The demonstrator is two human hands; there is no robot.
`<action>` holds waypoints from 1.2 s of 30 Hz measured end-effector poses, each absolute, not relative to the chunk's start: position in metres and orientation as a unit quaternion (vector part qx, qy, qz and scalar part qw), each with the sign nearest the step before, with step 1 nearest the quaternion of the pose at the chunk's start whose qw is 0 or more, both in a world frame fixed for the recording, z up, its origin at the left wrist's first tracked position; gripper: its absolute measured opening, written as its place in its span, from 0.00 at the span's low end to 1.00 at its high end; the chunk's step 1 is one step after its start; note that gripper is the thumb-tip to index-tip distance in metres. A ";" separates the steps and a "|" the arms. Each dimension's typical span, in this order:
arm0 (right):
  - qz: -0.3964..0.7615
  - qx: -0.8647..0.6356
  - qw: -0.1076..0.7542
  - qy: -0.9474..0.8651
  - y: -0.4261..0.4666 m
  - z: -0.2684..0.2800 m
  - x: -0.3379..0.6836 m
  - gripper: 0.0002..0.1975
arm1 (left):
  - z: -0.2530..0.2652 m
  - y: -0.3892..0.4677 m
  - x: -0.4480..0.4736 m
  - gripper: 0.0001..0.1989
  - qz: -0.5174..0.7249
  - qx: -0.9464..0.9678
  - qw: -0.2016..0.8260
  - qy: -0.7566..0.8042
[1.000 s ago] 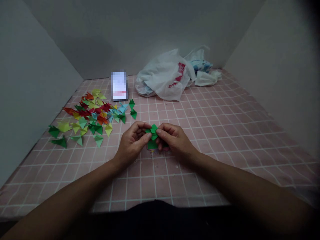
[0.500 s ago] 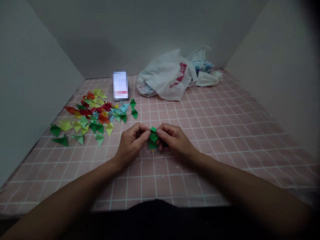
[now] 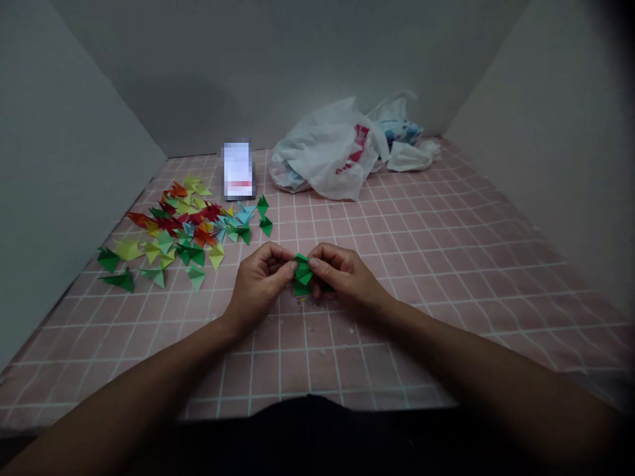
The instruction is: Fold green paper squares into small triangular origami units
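Over the last second, the green paper (image 3: 302, 271) shifts slightly: its top point, earlier standing up between the thumbs, now sits lower, and pleat-like folds show across the front. Both hands keep nearly the same place.

Position: paper between the hands, just above a flat green sheet (image 3: 301, 290) on the near-middle part of the surface (image 3: 421, 264). Whether paper and sheet touch, I cannot tell.

Grip: left hand (image 3: 264, 276) pinches the paper's left edge with thumb and forefinger; right hand (image 3: 344, 272) pinches the right edge likewise, lower fingers curled beneath.

Handling (judged): very light, thin, crisp, springy at the folds; little slip expected under fingertips. Small points look liable to bend or tear if pulled. Best hold: opposite edges beside the folds, light pressure, middle left free.

Materials: left of the hands, pointed paper pieces (image 3: 191, 252), angular, matte, in red, orange, yellow, green, pale blue. Behind them, a phone (image 3: 238, 168), rigid slab, screen lit but blurred. Farther back, a white bag (image 3: 325, 152), thin, crinkled, slack, red print. Surface covering: pink, white grid, rippled toward the right.
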State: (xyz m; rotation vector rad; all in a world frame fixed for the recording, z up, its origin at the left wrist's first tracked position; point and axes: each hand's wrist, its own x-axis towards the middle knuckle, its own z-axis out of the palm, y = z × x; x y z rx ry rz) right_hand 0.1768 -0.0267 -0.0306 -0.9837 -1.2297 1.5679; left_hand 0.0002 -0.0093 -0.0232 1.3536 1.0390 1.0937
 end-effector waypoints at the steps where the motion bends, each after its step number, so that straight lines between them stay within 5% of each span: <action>1: 0.641 -0.392 0.441 -0.491 -0.027 -0.031 0.177 0.12 | -0.023 -0.010 0.000 0.08 0.462 0.565 0.525 0.438; 14: 0.629 -0.450 0.412 -0.482 -0.025 -0.025 0.177 0.05 | -0.024 -0.008 0.000 0.07 0.433 0.602 0.521 0.423; 36: 0.655 -0.412 0.445 -0.451 -0.027 -0.030 0.179 0.11 | -0.019 -0.009 -0.006 0.07 0.400 0.655 0.513 0.383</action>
